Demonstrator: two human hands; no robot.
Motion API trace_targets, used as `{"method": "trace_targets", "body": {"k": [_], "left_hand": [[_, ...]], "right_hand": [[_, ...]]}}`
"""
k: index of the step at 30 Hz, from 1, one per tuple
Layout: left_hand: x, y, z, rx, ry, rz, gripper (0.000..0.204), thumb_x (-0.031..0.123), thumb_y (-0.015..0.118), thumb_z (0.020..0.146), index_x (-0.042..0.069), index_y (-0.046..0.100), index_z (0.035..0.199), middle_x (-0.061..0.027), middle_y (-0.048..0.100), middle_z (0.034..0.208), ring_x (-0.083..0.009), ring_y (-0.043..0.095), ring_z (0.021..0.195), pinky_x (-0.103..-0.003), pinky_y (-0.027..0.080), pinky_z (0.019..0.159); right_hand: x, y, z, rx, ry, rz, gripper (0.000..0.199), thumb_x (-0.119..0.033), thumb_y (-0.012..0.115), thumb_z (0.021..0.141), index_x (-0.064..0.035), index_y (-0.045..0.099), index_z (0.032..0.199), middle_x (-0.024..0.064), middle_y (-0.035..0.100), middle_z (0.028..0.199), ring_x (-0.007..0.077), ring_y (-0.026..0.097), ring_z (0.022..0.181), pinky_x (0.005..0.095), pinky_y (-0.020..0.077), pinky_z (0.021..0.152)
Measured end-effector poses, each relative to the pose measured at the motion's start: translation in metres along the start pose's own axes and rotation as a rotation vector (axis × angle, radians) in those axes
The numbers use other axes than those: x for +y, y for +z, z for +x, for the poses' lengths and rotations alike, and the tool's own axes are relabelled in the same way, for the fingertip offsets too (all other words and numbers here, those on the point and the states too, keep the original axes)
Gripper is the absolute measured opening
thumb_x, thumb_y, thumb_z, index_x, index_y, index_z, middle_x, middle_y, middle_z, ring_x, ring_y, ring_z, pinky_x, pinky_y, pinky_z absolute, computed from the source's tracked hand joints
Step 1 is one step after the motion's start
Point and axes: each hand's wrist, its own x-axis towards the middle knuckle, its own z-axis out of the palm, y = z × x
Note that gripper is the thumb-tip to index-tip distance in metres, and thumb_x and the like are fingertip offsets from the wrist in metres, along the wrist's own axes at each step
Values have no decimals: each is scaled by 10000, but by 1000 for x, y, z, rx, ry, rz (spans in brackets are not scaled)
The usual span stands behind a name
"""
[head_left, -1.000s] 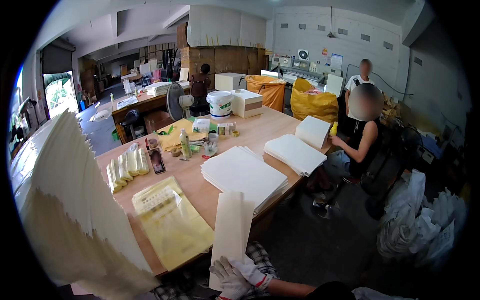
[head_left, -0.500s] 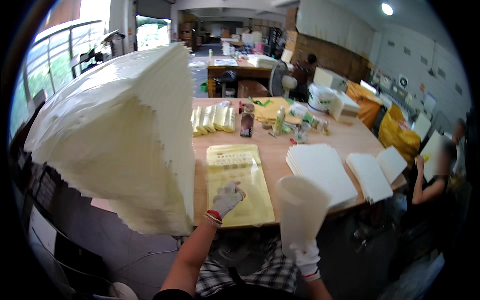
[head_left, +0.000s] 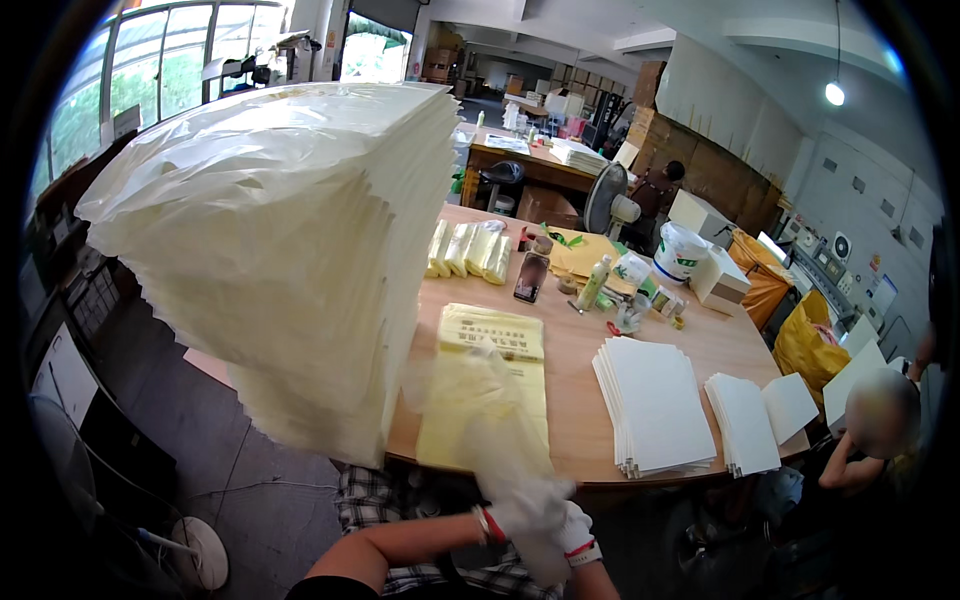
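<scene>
The desk is light brown wood, in a big room with a grey floor, tall windows at the left and a bright hanging lamp. A huge pale stack of sheets stands at the left. Flat yellow bags lie in a pile at the desk's near edge, with a smeary see-through bag over them, reaching down to the gloved left hand. The right hand is just beside it. Both hands are blurry, so I cannot tell if their fingers are wide or narrow. White cards lie to the right. Dark writing runs across the top yellow bag; a white bucket has a green label.
</scene>
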Motion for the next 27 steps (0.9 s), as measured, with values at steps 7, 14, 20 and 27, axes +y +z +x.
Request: {"method": "trace_targets", "body": {"k": [7,14,20,27], "left_hand": [[-77,-8,-37,-3,-139,360,501,145,567,735,33,485,1216,-180,567,1028,-356,537,900,-420,444,798],[-138,-21,-40,377,294,809,355,121,525,789,49,484,1134,-146,526,968,-338,514,898,-430,419,847],[-225,-44,-50,547,-605,-470,204,193,401,913,74,498,1048,-135,532,959,-301,535,875,-379,451,783],[-159,-31,-149,397,-481,254,172,42,514,803,47,445,961,-128,492,774,-281,531,706,-381,424,601]], "right_hand": [[-8,40,8,462,383,1110,614,-228,658,746,-46,394,1270,137,616,963,329,585,940,374,471,815],[20,39,107,351,338,242,479,-160,489,829,-66,359,1281,129,625,938,340,625,807,477,493,627],[66,81,130,191,321,152,544,-148,479,827,-122,286,1336,151,642,865,320,638,767,485,489,582],[26,72,20,169,153,553,790,-176,494,811,-95,2,1424,242,623,848,404,600,710,506,453,592]]}}
